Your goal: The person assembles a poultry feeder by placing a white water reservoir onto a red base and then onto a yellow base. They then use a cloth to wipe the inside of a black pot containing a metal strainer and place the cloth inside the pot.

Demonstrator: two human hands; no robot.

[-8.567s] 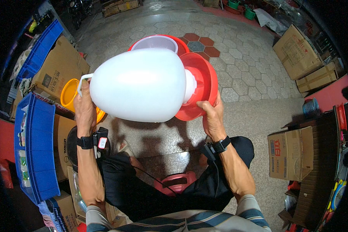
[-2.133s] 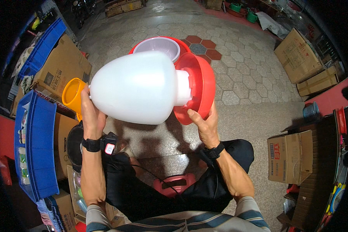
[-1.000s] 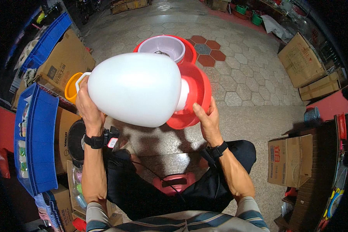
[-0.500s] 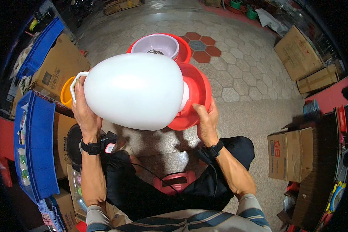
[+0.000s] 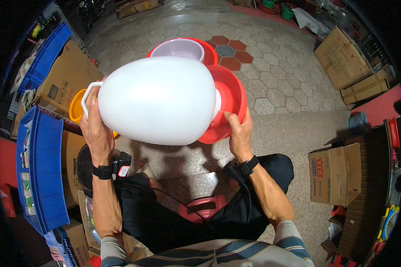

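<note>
In front of me lies a poultry drinker on its side in the air, a white egg-shaped jug [image 5: 156,100] with its narrow neck toward the right. A red round tray [image 5: 236,84] is fitted on the neck end. My left hand [image 5: 96,133] is closed round the jug's wide end by its white handle [image 5: 85,100]; part of the fingers is hidden behind the jug. With thumb inside and fingers outside, my right hand [image 5: 240,135] grips the near rim of the tray.
Beyond the drinker, a lilac basin [image 5: 178,48] sits in a larger red basin [image 5: 214,57] on the tiled floor. At left stand blue bins [image 5: 47,164], cardboard boxes [image 5: 71,71] and a yellow bucket [image 5: 75,107]. More boxes [image 5: 336,173] line the right side. A pinkish-red stool [image 5: 202,207] is between my legs.
The drinker has risen slightly in the picture, away from me, with both hands keeping their grip. The jug now hides the metal pieces seen before in the lilac basin.
</note>
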